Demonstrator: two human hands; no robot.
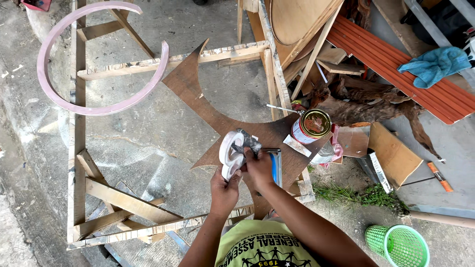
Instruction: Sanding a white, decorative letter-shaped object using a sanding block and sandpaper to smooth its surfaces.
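Note:
My left hand [223, 190] grips the lower edge of a white rounded cutout piece [229, 152] with two holes in it, held up on edge. My right hand [258, 167] presses a smeared grey rag or pad [246, 141] against the piece's right side. Both hands hover over a brown crescent-shaped board [208, 106] lying on a wooden frame [79, 163]. Just right of my right hand, a blue-handled tool [275, 168] lies on the board. An open tin can [311, 126] with brownish liquid stands on the board's right end.
A large pink C-shaped ring [54, 79] rests on the frame at upper left. Wood offcuts, a round panel [297, 17] and orange ribbed sheeting [396, 69] with a blue cloth [435, 64] fill the right. A green mesh basket [398, 245] stands on the concrete at lower right.

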